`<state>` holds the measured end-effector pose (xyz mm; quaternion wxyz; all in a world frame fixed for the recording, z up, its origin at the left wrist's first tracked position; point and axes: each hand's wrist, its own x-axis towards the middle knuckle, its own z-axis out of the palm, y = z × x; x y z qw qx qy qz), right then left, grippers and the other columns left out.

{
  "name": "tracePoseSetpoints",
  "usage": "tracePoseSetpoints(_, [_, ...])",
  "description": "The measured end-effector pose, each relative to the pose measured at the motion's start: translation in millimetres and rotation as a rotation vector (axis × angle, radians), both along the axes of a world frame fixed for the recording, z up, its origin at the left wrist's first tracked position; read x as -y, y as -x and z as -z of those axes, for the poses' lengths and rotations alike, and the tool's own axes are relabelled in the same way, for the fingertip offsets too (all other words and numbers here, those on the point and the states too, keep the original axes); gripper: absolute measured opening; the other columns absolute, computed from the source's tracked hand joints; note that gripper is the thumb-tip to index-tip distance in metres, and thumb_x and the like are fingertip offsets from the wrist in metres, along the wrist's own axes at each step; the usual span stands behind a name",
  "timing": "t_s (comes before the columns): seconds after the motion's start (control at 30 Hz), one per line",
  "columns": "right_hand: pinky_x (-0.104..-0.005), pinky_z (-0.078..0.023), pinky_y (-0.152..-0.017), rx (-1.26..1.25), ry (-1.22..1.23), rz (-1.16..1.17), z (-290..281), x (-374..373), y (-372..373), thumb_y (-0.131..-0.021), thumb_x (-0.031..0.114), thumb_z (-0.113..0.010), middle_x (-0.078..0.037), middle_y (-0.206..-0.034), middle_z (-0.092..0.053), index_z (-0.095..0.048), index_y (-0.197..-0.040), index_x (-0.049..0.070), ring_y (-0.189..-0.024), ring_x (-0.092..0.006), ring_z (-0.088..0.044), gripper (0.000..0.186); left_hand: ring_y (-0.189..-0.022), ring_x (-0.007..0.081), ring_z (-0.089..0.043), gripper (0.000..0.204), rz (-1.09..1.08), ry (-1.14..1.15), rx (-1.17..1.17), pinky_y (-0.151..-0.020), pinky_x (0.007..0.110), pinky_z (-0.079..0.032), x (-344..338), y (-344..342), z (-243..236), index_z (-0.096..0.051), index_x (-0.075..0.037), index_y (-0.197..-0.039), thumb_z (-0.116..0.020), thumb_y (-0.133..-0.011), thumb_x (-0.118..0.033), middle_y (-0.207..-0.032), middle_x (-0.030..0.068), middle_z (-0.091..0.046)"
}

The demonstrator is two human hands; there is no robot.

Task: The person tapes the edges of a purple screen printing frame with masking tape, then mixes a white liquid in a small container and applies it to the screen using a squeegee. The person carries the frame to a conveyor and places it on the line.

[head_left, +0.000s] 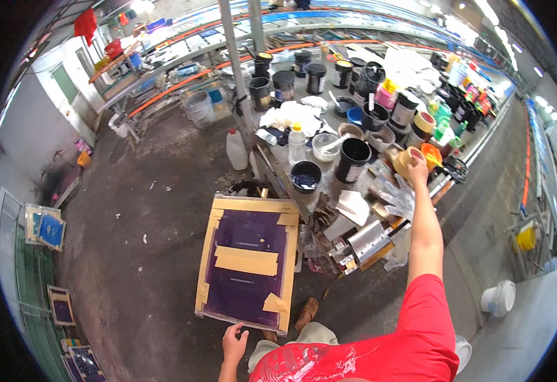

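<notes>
My right hand (416, 164) is closed on a tan tape roll (404, 159) among tubs at the table's right, beside an orange container (431, 153). My left hand (234, 342) has thumb and fingers apart, slightly curled, at the lower edge of a tilted screen frame (207, 267); whether it touches is unclear. The frame has dark purple mesh, taped borders and a tape band across its middle. Near my right arm lie crumpled clear plastic (398, 202), white paper (353, 207) and a metal piece (366, 242).
The cluttered table (277, 181) carries several tubs, bottles and rags. A post (237, 76) rises at its left corner beside a white jug (236, 149). Screens (50, 232) lean along the left wall. Buckets (498, 298) stand at right. Long printing rails (183, 83) run behind.
</notes>
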<state>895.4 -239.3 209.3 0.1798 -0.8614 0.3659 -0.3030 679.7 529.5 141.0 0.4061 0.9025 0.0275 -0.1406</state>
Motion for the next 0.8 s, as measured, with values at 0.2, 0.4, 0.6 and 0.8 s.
tracePoseSetpoints(0.2, [-0.04,-0.044,-0.1,0.257,0.192,-0.107,-34,-55,16,-0.084,0.013,-0.065,-0.021,-0.119,-0.061,-0.06,-0.123,0.004,-0.114,-0.0357,-0.058,0.041,-0.104,0.0311,-0.059,0.036,0.099,-0.131,0.125,-0.093,0.04,-0.046,-15,-28,7,-0.064,-0.006,-0.113,-0.072,-0.078,-0.014,-0.109,0.0138,-0.063])
tracePoseSetpoints(0.4, [-0.0336,-0.052,-0.079,0.114,-0.337,-0.727,-3,-355,145,-0.09,0.008,-0.06,-0.011,-0.095,-0.07,-0.067,-0.105,0.004,-0.089,-0.0204,-0.066,0.018,-0.118,0.0381,-0.05,0.049,-0.149,-0.274,0.173,-0.102,0.046,-0.038,-59,-113,63,-0.054,0.0,-0.122,-0.071,-0.08,-0.019,-0.122,0.0201,-0.056])
tracePoseSetpoints(0.6, [-0.0379,-0.045,-0.098,-0.207,-0.883,-0.415,173,-512,236,-0.081,0.028,-0.075,-0.022,-0.131,-0.051,-0.042,-0.141,0.002,-0.116,-0.0281,-0.054,0.073,-0.125,0.0378,-0.049,0.065,-0.289,-0.373,-0.05,-0.099,0.048,-0.043,-90,-198,112,-0.05,-0.002,-0.129,-0.074,-0.081,-0.038,-0.134,0.0237,-0.051])
tracePoseSetpoints(0.8, [-0.038,-0.038,-0.106,-0.158,-1.194,-0.163,216,-520,198,-0.081,0.033,-0.076,-0.026,-0.141,-0.044,-0.027,-0.146,-0.006,-0.128,-0.0312,-0.047,0.09,-0.112,0.0391,-0.059,0.062,-0.269,-0.21,-0.197,-0.095,0.047,-0.046,-90,-208,134,-0.059,-0.001,-0.118,-0.069,-0.083,-0.051,-0.114,0.0239,-0.064])
